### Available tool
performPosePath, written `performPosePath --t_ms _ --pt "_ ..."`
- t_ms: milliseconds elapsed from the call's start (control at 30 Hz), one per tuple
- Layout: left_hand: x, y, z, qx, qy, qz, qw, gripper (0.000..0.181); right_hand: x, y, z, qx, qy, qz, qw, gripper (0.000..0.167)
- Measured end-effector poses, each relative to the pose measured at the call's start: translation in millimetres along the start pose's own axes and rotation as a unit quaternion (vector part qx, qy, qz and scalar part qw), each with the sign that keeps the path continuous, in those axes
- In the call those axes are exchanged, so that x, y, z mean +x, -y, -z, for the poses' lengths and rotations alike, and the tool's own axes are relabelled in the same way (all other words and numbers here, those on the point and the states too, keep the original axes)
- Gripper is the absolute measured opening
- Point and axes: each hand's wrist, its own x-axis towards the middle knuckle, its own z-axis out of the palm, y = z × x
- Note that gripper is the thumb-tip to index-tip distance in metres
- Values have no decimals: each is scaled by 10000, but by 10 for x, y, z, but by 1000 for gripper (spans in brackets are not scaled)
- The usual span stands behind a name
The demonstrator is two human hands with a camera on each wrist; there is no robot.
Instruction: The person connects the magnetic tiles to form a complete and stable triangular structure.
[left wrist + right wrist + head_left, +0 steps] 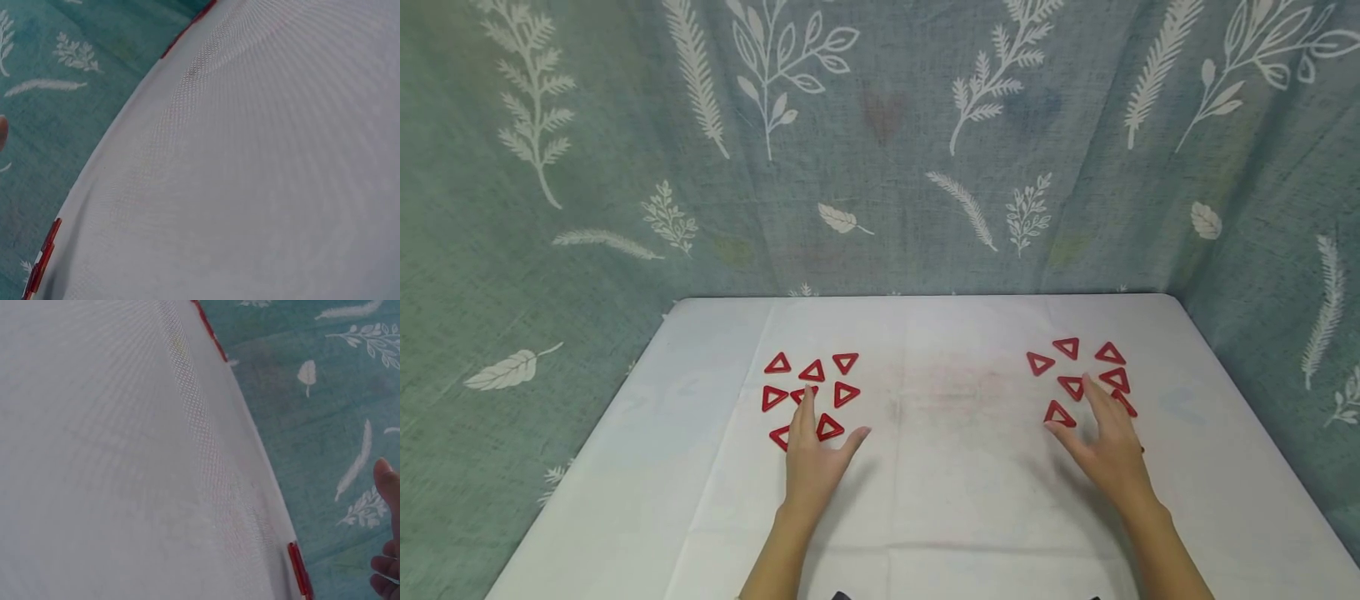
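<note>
Now, head view's left: your left hand [814, 471] is over 8 red triangles [811, 378], thumb and fingers apart; contact unclear.
Head view's right: your right hand [1111, 458], thumb and fingers likewise apart, is over 7 or more others [1070, 380] on the white table [958, 483].
Left wrist: your fingertip shows; triangles lie edge-on.
Right wrist: your thumb stands clear of loosely bent fingers; triangles nearby.

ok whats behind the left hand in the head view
Two red triangles show partly behind the left hand; it hides the rest, and anything fully covered there can't be seen.
</note>
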Motion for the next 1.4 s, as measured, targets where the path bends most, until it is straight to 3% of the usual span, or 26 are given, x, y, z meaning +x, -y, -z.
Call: performPosePath --t_ms 233,367,733,1067,1267,1400 --pt "-3 44 -23 31 243 485 9985 91 -11 -76 -61 -107 -240 141 9996 81" --pt "-1 82 -44 164 373 687 9968 82 -24 -107 -104 -164 -211 -16 9996 71" --pt "17 130 -69 254 951 1456 9844 73 -29 -113 -198 -313 804 -1188 9892 65" --pt "26 238 -102 365 1106 1459 9824 62 -21 -102 -252 -390 1273 -1837 9739 55" --pt "17 266 -117 428 910 1261 9869 52 -22 -131 -291 -399 1246 -1793 9751 49" --pt "10 273 -121 386 971 1320 9857 51 -28 -144 -310 -432 1198 -1731 9766 49"
